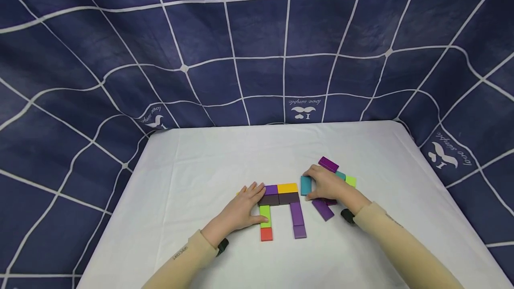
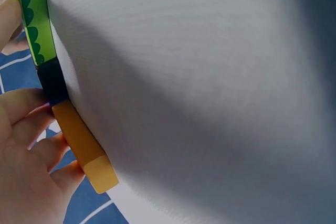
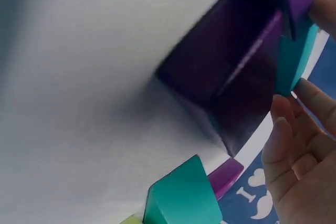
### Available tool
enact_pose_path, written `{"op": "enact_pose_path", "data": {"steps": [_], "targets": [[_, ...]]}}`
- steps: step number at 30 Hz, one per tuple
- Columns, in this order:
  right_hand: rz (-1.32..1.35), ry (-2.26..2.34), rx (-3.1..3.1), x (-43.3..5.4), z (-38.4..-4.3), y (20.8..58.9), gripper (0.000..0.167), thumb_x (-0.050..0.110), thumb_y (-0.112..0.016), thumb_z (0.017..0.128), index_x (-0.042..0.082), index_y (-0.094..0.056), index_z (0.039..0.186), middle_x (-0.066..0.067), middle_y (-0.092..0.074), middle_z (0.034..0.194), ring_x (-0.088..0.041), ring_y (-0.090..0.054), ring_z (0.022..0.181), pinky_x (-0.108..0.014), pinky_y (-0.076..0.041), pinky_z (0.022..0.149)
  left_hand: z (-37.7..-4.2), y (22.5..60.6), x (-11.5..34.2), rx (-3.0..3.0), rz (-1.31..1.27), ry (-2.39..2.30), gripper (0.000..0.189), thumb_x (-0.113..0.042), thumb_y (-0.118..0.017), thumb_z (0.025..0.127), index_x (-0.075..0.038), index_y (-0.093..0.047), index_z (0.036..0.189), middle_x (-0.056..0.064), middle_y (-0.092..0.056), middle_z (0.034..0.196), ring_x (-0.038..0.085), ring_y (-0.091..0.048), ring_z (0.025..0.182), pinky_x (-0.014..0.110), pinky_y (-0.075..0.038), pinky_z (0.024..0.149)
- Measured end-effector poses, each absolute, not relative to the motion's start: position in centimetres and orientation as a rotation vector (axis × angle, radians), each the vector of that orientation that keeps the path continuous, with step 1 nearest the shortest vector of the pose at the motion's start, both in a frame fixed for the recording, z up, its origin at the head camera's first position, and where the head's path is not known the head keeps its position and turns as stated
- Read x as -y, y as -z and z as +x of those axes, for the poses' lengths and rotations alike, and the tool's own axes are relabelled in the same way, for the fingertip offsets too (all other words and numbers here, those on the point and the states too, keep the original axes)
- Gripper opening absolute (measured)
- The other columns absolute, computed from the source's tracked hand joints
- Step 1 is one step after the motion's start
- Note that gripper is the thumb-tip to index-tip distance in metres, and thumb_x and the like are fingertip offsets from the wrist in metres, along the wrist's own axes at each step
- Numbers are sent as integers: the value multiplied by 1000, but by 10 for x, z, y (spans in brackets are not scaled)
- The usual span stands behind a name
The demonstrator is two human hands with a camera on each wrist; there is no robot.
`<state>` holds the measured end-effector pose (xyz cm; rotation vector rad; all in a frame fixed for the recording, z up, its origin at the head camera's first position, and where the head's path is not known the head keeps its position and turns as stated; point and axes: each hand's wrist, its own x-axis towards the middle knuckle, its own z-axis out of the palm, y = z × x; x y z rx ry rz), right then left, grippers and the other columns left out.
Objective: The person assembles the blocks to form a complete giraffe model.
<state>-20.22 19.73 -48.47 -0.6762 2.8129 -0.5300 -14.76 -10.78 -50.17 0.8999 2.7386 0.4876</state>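
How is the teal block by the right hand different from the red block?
The teal block is blue-green; the red block is red.
The right hand pinches the teal block, while no hand touches the red block.
The teal block is farther from the person's body; the red block is nearer.
Both show one plain colour on top.

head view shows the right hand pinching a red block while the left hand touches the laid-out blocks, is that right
Not quite: the right hand is pinching a teal block, not a red one, as the head view shows. The left hand does touch the laid-out blocks.
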Motion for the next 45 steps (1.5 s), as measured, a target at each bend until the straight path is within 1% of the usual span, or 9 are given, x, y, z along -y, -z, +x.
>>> {"op": "enact_pose_path", "data": {"steps": [10,31,35,37,39,40,42,44,45], "targets": [[-696,523,-2815,-194,-190,491,70,46,-88,68,9,-65,123,-5,-64,117,-24,-56,111,-45,-52,100,-148,505,108,-2732,894,-490,91,-54,-70,85,-4,-36,152,10,-29,162,32,-23,151,50,-21,124],[-722,544,-2827,-194,-186,488,69,43,-88,70,9,-65,125,-7,-63,119,-24,-57,111,-46,-52,101,-148,500,107,-2737,884,-507,91,-55,-71,84,-4,-36,152,10,-30,161,32,-23,151,51,-20,124],[-710,568,-2824,-195,-185,488,75,44,-87,71,8,-62,131,-9,-61,124,-26,-56,114,-47,-51,102,-149,500,107,-2740,879,-500,91,-55,-71,84,-4,-36,152,9,-29,161,32,-23,151,51,-20,124],[-670,635,-2812,-197,-184,487,77,44,-85,74,7,-58,135,-9,-60,126,-25,-56,110,-46,-53,100,-149,500,108,-2741,880,-501,91,-55,-71,84,-4,-36,152,9,-30,161,32,-23,151,51,-20,124],[-646,730,-2806,-202,-182,486,73,43,-81,79,6,-55,137,-9,-60,121,-22,-55,102,-38,-55,91,-149,501,107,-2741,885,-502,91,-55,-71,84,-4,-36,152,10,-30,161,32,-24,151,51,-20,124],[-642,785,-2805,-206,-181,486,70,41,-79,82,5,-55,137,-9,-60,118,-20,-55,97,-33,-54,85,-148,501,107,-2740,888,-502,91,-54,-71,84,-4,-36,151,10,-30,161,32,-24,150,51,-20,124],[-650,877,-2805,-213,-178,485,60,36,-74,87,4,-56,134,-8,-60,110,-17,-51,87,-25,-48,73,-148,501,107,-2739,893,-503,91,-54,-71,85,-4,-36,151,10,-30,161,32,-24,150,51,-21,123],[-691,913,-2822,-219,-176,485,50,31,-72,90,3,-60,129,-7,-61,105,-16,-50,83,-22,-44,67,-148,502,108,-2739,896,-501,90,-54,-71,85,-4,-36,151,10,-30,161,33,-24,150,51,-21,123],[-703,919,-2828,-220,-175,485,48,29,-72,90,2,-61,128,-8,-61,104,-16,-51,82,-23,-45,66,-148,502,108,-2740,897,-499,90,-54,-70,85,-4,-36,151,10,-30,161,33,-24,150,51,-21,123]]}}
